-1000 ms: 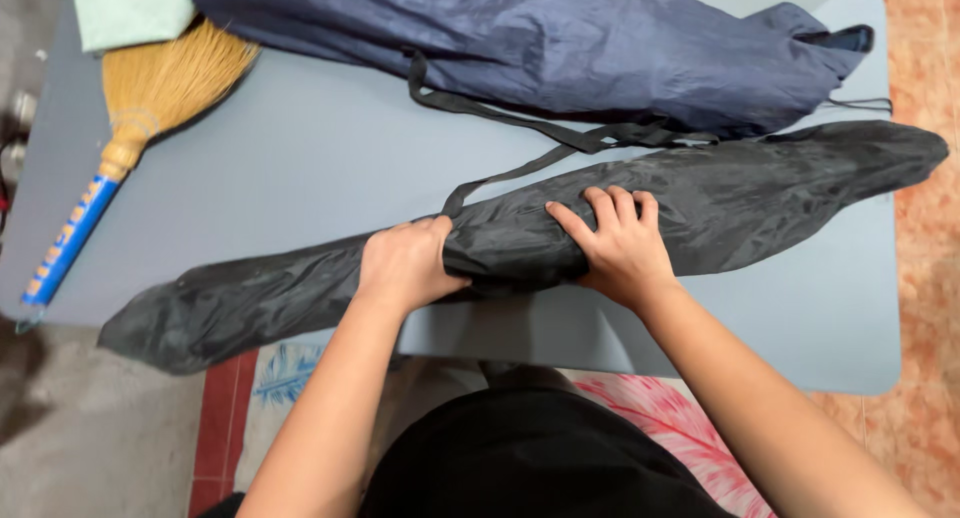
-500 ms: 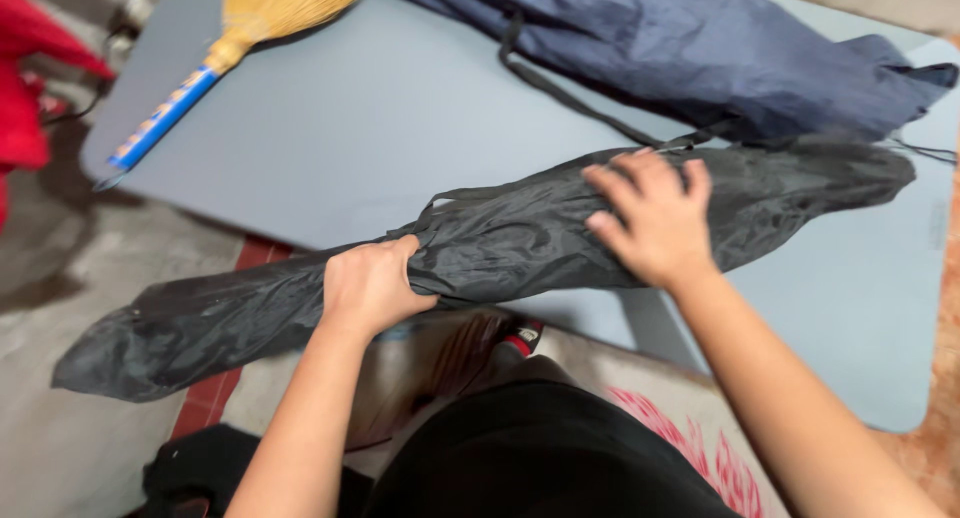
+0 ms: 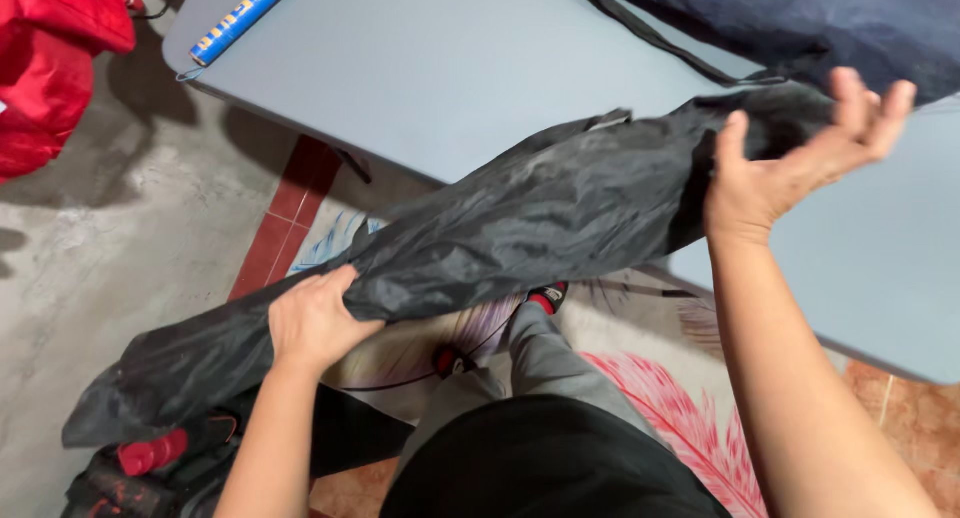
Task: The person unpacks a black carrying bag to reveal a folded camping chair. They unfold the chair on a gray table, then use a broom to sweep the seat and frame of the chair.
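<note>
- My left hand point(image 3: 312, 323) is clamped on the long black crinkled nylon bundle point(image 3: 520, 223) from below, fingers pinching a fold of cloth; my right hand point(image 3: 790, 163) has its palm under the upper end with the fingers spread, cradling rather than gripping.
- The bundle hangs between my hands, its upper end over the near edge of the grey table point(image 3: 450, 68) and its lower end trailing down near the concrete floor point(image 3: 110, 248).
- Its long axis runs from 2 o'clock down to 8 o'clock; the high end points at the dark blue fabric bag point(image 3: 800, 18) lying on the table.
- I judge it light, soft and slick: the thin cloth sags and wrinkles, so it would slide through a loose hold.
- I would take it near the middle, bunching cloth in a full fist.
- At 11 o'clock lies a blue-wrapped broom handle point(image 3: 240, 16).
</note>
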